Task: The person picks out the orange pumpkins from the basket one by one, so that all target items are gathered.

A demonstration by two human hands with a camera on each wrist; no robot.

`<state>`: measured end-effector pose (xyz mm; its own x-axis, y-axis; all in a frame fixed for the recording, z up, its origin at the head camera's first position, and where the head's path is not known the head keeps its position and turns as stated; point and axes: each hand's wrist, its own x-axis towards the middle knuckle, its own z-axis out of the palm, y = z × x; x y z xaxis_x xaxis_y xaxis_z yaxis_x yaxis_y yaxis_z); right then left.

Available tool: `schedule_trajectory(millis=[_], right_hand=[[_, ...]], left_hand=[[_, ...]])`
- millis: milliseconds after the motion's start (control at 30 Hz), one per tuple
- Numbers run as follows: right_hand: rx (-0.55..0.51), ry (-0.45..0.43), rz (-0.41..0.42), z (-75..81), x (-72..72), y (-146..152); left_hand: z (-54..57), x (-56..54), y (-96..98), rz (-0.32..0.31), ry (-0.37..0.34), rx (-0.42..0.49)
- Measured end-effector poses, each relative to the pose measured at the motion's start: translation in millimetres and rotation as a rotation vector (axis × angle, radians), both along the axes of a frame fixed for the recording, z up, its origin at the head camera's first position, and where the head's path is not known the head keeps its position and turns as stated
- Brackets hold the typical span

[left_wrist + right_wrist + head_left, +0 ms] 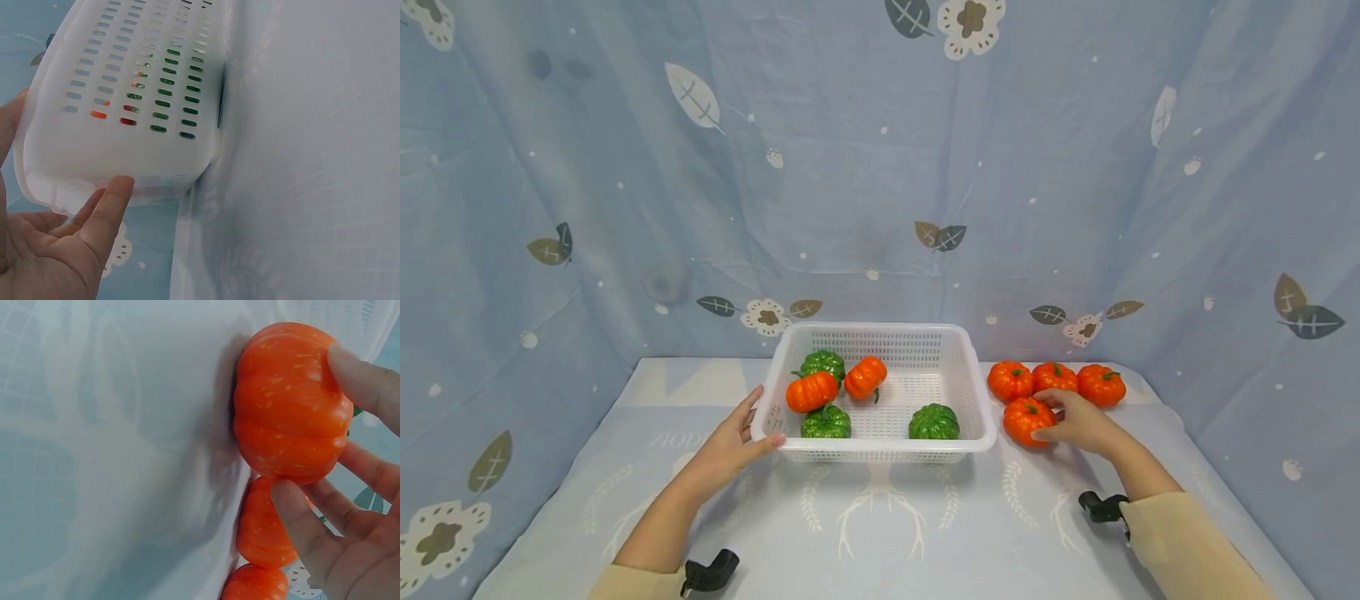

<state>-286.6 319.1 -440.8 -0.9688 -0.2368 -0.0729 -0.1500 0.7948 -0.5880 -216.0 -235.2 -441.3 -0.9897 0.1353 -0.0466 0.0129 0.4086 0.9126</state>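
Notably, right grip (1078, 423) around an orange pumpkin (290, 415), pale flecks (270, 389) distinct only in right wrist view.

Right hand (353, 550) has its fingers round a speckled orange pumpkin (290, 406). In this wrist view, a second pumpkin (264, 528) and third pumpkin (256, 586) line up below it, white basket (340, 319) peeking in above it.

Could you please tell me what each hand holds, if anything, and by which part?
The right hand grips the front orange pumpkin by its sides; the left hand holds the white basket at its near left corner.
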Motion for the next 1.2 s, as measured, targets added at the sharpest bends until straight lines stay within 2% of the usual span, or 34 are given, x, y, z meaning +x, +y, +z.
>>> schedule_trajectory(millis=[333, 533, 733, 933, 1200], right_hand=[[-0.029, -0.041, -0.035, -3.3, 0.5, 0], [-0.041, -0.028, -0.018, -4.6, 0.1, 1], [-0.059, -0.02, 0.023, 1.5, 3.7, 1], [-0.039, 0.038, 0.069, 20.2, 9.2, 0], [-0.01, 0.077, 0.087, 67.7, 16.9, -15]], left_hand=[[-0.6, -0.2, 0.0, -0.004, 0.006, 0.018], [-1.2, -0.6, 0.0, -0.002, 0.008, 0.031], [-2.7, -1.4, -0.8, 0.008, 0.014, 0.028], [-4.1, -2.5, -1.7, 0.011, 0.016, 0.023], [-2.2, -0.8, -1.8, 0.006, 0.012, 0.004]])
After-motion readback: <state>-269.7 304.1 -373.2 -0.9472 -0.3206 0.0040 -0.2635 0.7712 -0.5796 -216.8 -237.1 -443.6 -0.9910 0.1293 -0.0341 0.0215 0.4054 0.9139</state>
